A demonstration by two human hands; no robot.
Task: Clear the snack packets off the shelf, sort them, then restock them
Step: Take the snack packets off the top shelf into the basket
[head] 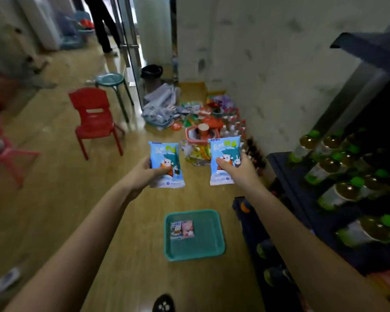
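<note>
My left hand [144, 174] grips a light-blue snack packet [166, 154] with a cartoon bear on it, thumb across its front. My right hand [239, 168] grips a second matching blue packet [224, 152], held upright at the same height. Both packets hang above the wooden floor, out in front of me. Below them on the floor sits a teal tray [207, 244] holding two small packets, one blue [175, 230] and one pink [187, 229], side by side in its near-left part. The dark shelf [302, 210] stands to my right.
Green-capped drink bottles [338, 190] fill the shelf rows on the right. A heap of mixed goods and a pink basket [200, 134] lies by the wall ahead. A red chair [95, 120], a teal stool [109, 79] and a pink chair [0, 152] stand left. A person's legs [101, 25] show far back.
</note>
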